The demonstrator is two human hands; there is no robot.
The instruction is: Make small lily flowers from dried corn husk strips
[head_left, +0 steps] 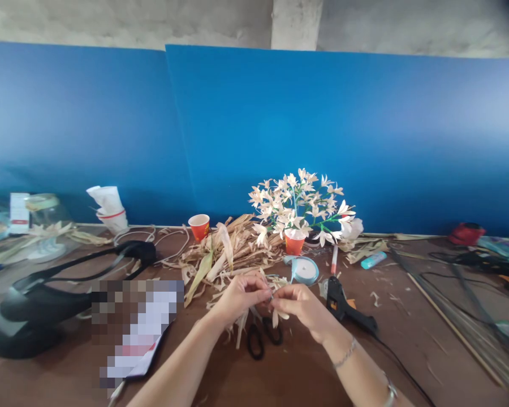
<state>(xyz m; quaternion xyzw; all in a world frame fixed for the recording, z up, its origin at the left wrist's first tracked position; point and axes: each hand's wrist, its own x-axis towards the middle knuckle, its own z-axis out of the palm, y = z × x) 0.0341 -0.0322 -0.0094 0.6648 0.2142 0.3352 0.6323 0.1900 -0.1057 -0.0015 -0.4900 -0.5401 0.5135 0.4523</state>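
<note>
My left hand point(246, 293) and my right hand point(294, 302) meet above the table's middle, fingertips pinched close together. What they grip between them is small and mostly hidden by the fingers; a bluish bit shows there. Pale petals of a husk flower point(276, 317) show just below my right fingers, but I cannot tell whether it is held. Black-handled scissors point(255, 341) lie under the hands among husk scraps. Beyond the hands sits a roll of light-blue tape point(305, 270). A black glue gun point(343, 308) lies to the right of my right hand.
Behind, a red paper cup point(294, 245) holds a bunch of pale flowers point(297, 206) on green stems. Dried husks point(227, 257) are heaped beside another red cup point(199, 228). Left lie a phone point(146, 333) and a black headset point(29, 311); thin rods point(453, 328) lie right.
</note>
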